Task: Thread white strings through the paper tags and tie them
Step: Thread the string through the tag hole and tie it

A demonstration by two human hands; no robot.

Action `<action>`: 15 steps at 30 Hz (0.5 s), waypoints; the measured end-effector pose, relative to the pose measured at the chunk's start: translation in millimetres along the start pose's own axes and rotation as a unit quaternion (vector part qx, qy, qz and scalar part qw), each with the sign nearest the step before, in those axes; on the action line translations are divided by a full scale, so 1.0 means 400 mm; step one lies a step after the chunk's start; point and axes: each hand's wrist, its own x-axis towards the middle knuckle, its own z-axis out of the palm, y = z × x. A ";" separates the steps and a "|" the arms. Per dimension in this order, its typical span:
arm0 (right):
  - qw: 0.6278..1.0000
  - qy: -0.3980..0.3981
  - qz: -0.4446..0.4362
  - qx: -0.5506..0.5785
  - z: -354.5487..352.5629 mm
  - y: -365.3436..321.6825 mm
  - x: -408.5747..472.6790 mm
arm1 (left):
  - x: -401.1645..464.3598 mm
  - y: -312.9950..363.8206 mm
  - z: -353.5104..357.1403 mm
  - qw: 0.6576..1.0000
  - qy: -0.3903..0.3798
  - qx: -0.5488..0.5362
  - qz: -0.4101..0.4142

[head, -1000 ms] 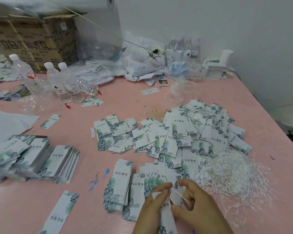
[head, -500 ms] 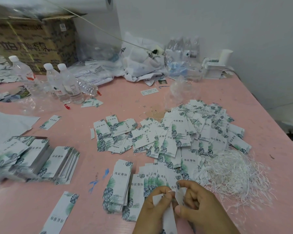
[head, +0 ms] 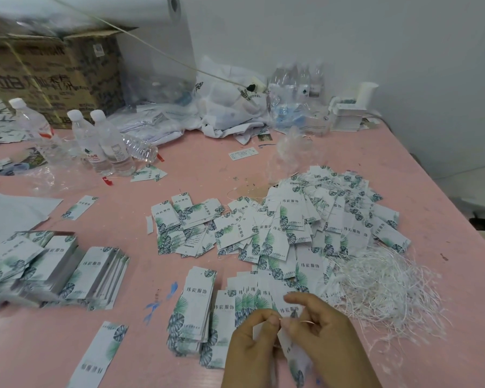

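Near the bottom edge, my left hand and my right hand meet over one paper tag, white with green leaf print. Both pinch at its top end, where a thin white string loops between the fingertips. Just right of my hands lies a tangled heap of white strings. A wide spread of loose tags covers the pink table beyond, and short stacks of tags sit left of my hands.
Thicker tag stacks lie at the left, and a single tag lies near the front edge. Water bottles, a cardboard box, plastic bags and a white holder crowd the back by the wall.
My hands have drawn closer together on the tag. The string that ran out toward my right hand is now a small loop at the fingertips.
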 end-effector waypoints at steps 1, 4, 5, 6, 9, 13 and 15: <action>1.000 -0.002 -0.006 -0.015 0.006 0.003 -0.001 | -0.002 0.005 0.000 1.000 0.000 0.005 0.000; 0.998 0.012 -0.020 -0.051 0.013 0.014 0.001 | -0.004 0.017 -0.006 0.999 -0.001 0.034 0.011; 0.998 0.020 -0.024 -0.062 0.015 0.016 0.001 | -0.003 0.019 -0.010 0.999 0.003 0.042 0.015; 0.997 0.028 -0.027 -0.071 0.016 0.020 0.000 | -0.002 0.020 -0.014 0.999 0.005 0.049 0.014; 0.993 0.053 -0.051 -0.092 0.021 0.019 -0.004 | -0.006 0.026 -0.018 0.997 0.007 0.073 0.011; 0.982 0.066 -0.132 -0.121 0.022 0.013 -0.010 | -0.012 0.038 -0.009 0.997 0.002 0.079 -0.008; 0.976 0.065 -0.165 -0.124 0.024 0.013 -0.011 | -0.014 0.048 -0.008 0.997 -0.002 0.079 -0.013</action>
